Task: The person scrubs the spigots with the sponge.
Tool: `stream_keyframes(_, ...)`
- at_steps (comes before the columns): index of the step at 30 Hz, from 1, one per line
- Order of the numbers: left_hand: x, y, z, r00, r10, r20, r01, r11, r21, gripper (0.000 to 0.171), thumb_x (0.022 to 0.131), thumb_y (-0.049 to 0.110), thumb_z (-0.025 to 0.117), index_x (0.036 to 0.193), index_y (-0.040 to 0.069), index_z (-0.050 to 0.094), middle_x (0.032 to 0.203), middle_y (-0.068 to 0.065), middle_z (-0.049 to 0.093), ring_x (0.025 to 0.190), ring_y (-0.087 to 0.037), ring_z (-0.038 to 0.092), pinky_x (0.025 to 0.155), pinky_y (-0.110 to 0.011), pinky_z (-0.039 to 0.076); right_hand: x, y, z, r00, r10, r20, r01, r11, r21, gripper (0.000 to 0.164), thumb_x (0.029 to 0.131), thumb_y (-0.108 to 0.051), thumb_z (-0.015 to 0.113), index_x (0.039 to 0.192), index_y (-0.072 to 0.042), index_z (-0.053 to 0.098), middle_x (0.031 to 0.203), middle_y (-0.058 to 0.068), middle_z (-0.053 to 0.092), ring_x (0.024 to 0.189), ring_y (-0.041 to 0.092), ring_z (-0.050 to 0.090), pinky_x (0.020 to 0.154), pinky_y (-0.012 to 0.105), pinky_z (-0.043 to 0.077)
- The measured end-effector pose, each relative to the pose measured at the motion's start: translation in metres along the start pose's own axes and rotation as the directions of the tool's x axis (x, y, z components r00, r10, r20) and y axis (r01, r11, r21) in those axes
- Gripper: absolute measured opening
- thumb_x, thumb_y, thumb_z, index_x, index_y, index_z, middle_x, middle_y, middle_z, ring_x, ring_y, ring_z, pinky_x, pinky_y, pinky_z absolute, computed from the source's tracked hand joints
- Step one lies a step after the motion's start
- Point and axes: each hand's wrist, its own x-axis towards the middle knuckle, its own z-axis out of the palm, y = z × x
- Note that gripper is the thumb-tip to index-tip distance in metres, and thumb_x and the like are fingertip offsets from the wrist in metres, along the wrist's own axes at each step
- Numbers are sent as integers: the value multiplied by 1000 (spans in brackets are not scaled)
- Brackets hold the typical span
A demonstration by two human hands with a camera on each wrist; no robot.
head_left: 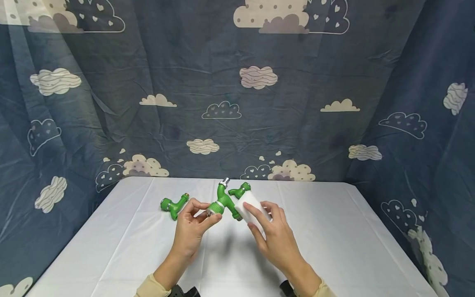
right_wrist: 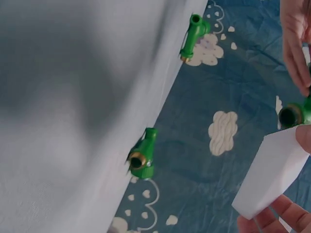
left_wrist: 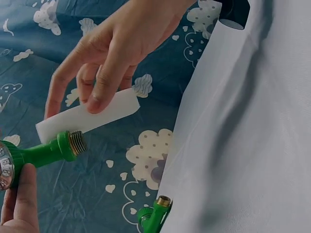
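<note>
My left hand (head_left: 191, 231) pinches a green garden tap (head_left: 224, 200) by its round ridged end, between thumb and fingers, above the white table. The tap has a silver spout tip pointing up and away, and its threaded end shows in the left wrist view. My right hand (head_left: 276, 237) grips a white block (right_wrist: 272, 170), which looks like a sponge, by its sides. The block is close beside the tap's threaded end; whether they touch I cannot tell. A second green tap (head_left: 174, 206) lies left of my left hand, and a third (head_left: 240, 189) lies behind the block.
A white cloth covers the table (head_left: 334, 231). Dark blue curtains (head_left: 208, 62) with cloud prints stand behind it and at both sides. Black objects (head_left: 184, 291) show by the wrists at the near edge.
</note>
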Motion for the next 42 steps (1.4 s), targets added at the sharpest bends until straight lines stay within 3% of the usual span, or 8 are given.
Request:
stream_keyframes(5,1,2,-2,1000,15,12,-15,1000,2,35,86,-16,77,112,-12,54,115,-9,60,96,-15,75,88,-27,67,2,10,-2,995,93,39,-93,995,20,56,96,-21,82,147,-35,64,134,18,59,107,33,60,71,44,60)
stream_keyframes(8,2,3,-4,1000,-2,20,2,999,-33,32,91,-13,73,118,-7,58,113,-8,61,97,-16,75,92,-31,67,5,12,-8,981,181,73,-190,971,147,55,100,-19,78,150,-33,62,134,16,58,109,29,60,79,45,60)
stream_keyframes(13,4,2,-6,998,-47,47,52,993,-103,31,97,-9,68,124,5,66,110,-4,69,98,-12,74,96,-32,66,13,7,-20,951,281,130,-308,821,481,57,105,-12,69,157,-28,53,137,10,59,115,19,61,95,37,64)
stream_keyframes(19,3,-1,-6,985,-114,129,130,984,-126,32,99,-5,66,123,16,70,107,-1,73,100,-12,74,97,-31,65,13,-2,-21,966,220,136,-250,659,710,59,105,0,63,159,-17,47,145,8,55,122,10,59,99,21,59)
stream_keyframes(27,0,-2,-6,969,-138,207,164,979,-117,30,99,-4,64,120,17,66,105,1,71,98,-11,73,96,-31,65,11,-3,-14,973,196,124,-221,626,748,57,105,3,60,158,-13,48,141,10,55,120,7,60,97,20,59)
stream_keyframes(35,0,-1,-10,963,-89,256,123,985,-120,29,100,-3,63,120,18,65,102,3,72,96,-9,73,95,-29,65,10,7,-8,963,231,140,-261,670,694,55,106,-2,63,158,-16,50,138,14,59,116,8,62,95,23,61)
stream_keyframes(39,0,1,-9,971,-88,223,129,976,-175,28,100,-4,61,117,18,62,105,2,70,99,-10,73,99,-30,64,11,9,-10,941,270,206,-334,629,703,54,108,-6,62,159,-17,48,138,16,59,115,10,62,93,23,60)
stream_keyframes(42,-1,3,-8,978,-80,191,124,964,-236,28,99,-5,58,113,19,60,110,-2,67,102,-14,76,102,-31,64,11,5,-14,913,282,294,-404,537,740,52,110,-9,59,160,-17,45,139,17,60,114,12,65,90,26,60)
